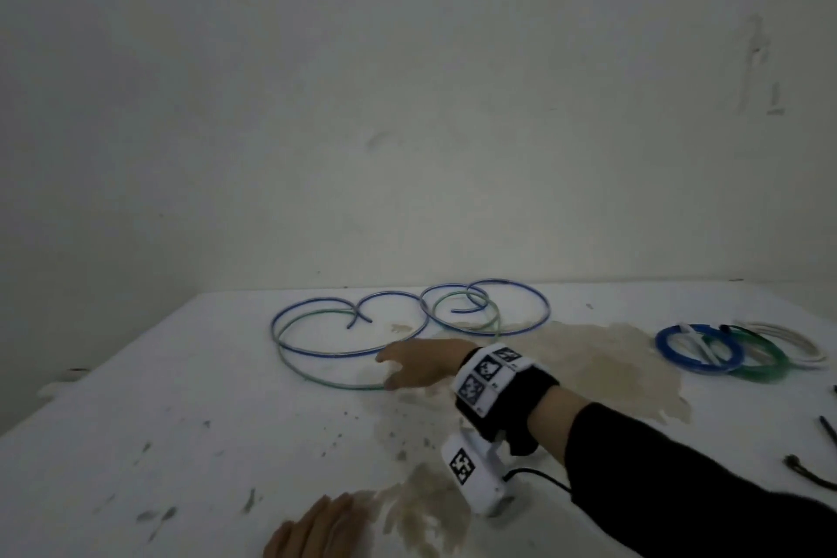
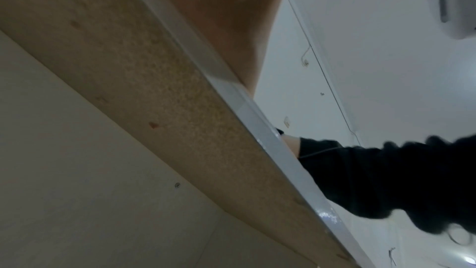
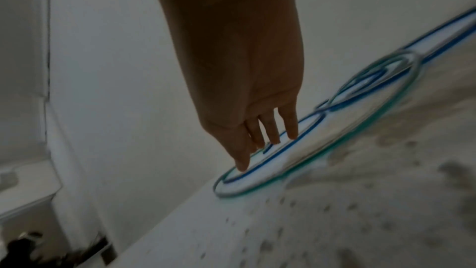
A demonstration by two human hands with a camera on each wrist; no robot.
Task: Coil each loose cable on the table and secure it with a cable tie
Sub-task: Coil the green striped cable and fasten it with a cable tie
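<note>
A: What is seen from the head view?

B: A loose blue cable (image 1: 410,313) and a loose green cable (image 1: 326,378) are spread in wide overlapping loops on the white table (image 1: 181,421), toward its far edge. The right hand (image 1: 419,362) is stretched out over the near arc of the green cable with fingers straight and nothing gripped; whether the cable is touched cannot be told. To the right of the loose cables, well apart, three tied coils are laid: a blue coil (image 1: 699,349), a green coil (image 1: 765,360) and a white coil (image 1: 788,342). The left hand (image 1: 312,528) is laid flat at the table's near edge, fingers extended, nothing held.

A: And from the left wrist?

B: Only the table's edge (image 2: 257,127) and its chipboard underside are shown, with a black sleeve (image 2: 386,176) beyond. The left hand's fingers are hidden.

A: The right wrist?

B: The right hand's fingers (image 3: 270,129) are seen straight and slightly spread, held above the blue cable (image 3: 278,152) and green cable (image 3: 322,154). No cable is pinched. The picture is blurred, so contact cannot be judged.
</note>
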